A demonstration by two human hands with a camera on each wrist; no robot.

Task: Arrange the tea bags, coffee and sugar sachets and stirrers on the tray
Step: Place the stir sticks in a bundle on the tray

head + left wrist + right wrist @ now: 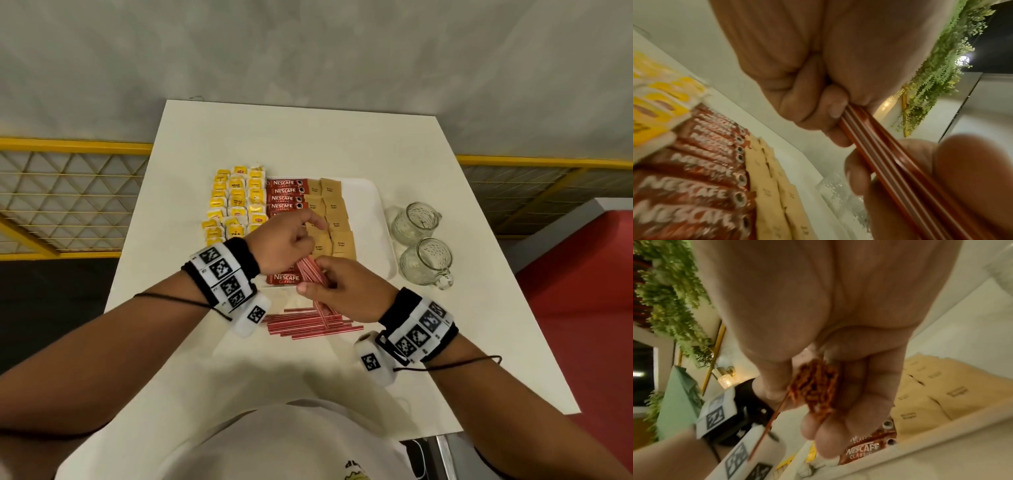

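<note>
Both hands meet over the near edge of the white tray point(382, 219), sharing one bundle of red stirrers point(313, 274). The right hand point(337, 291) has its fingers wrapped round the bundle's near part, and the left hand point(284, 240) pinches its far end between curled fingers. More loose stirrers point(308, 325) lie flat on the table point(274, 137), just near of the tray. On the tray, yellow tea bags point(236, 202) fill the left, red coffee sachets point(284, 195) the middle, and brown sugar sachets point(334, 212) sit beside them. Two glass mugs point(419, 246) stand right of the tray.
</note>
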